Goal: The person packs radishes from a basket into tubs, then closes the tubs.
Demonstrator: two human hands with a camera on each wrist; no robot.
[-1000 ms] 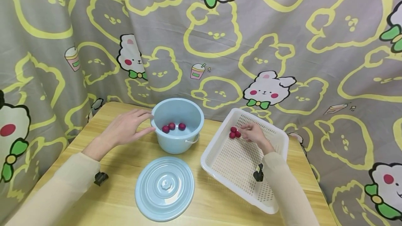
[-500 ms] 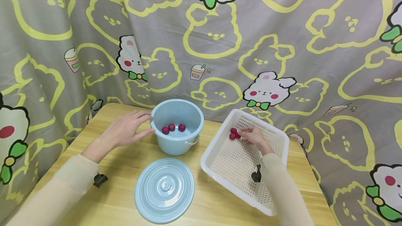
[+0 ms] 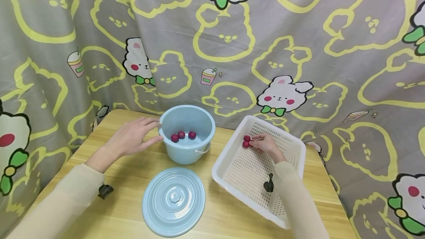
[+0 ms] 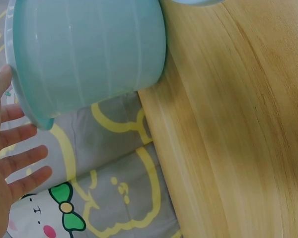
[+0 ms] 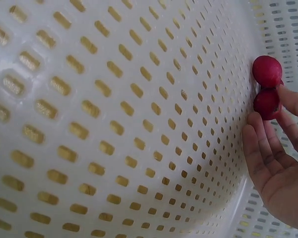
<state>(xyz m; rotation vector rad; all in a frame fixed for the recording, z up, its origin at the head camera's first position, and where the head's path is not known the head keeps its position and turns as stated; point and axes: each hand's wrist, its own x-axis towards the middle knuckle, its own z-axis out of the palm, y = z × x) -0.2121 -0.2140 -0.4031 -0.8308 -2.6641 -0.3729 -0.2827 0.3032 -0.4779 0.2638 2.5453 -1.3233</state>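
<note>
Head view, pail [image 3: 187, 146]: three red fruits [image 3: 181, 135] inside.
Basket [image 3: 229, 151]: remaining fruits [image 3: 246, 141] awaiting transfer.
Right hand [image 3: 265, 145]: fingers closing on one.
Left hand [image 3: 132, 138]: fingers spread, steadying pail.

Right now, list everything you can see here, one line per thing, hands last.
bucket: one, light blue, open, on the table left of the basket.
fruits in the bucket: three, dark red, on its bottom.
lid: one, light blue, flat on the table in front of the bucket.
basket: one, white, perforated, on the right of the table.
fruits in the basket: at least two, dark red, near its far left corner.
table: one, light wood.
curtain: grey with yellow outlines and white cartoon animals, behind the table.
left hand: fingers straight, against the bucket's left side.
right hand: in the basket, fingertips on a fruit.
</note>
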